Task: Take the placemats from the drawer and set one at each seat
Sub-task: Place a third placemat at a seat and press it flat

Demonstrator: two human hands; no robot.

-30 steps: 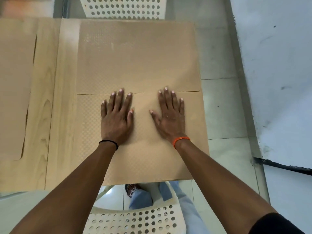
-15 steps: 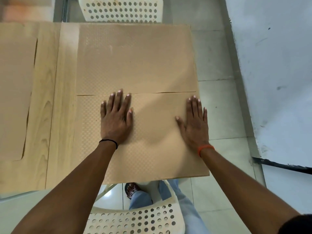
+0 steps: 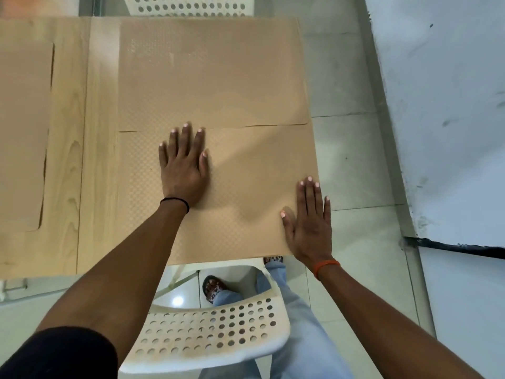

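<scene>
A tan embossed placemat [image 3: 246, 170] lies on the near right end of the wooden table [image 3: 90, 160], in front of a white perforated chair [image 3: 213, 337]. My left hand [image 3: 184, 165] presses flat on its middle, fingers straight. My right hand [image 3: 310, 222] lies flat on the mat's near right corner, partly over the table's edge. A second tan placemat [image 3: 210, 72] lies just beyond it, edge to edge, before the far chair [image 3: 188, 5]. A third mat [image 3: 21, 132] shows at the left.
The table's right edge borders a tiled floor [image 3: 349, 160]. A pale wall or panel [image 3: 442, 105] stands further right. My legs and sandalled feet [image 3: 216, 288] show below the table by the near chair.
My right hand has slid from the mat's middle out to the right and then back toward its near right corner. The left hand has stayed put.
</scene>
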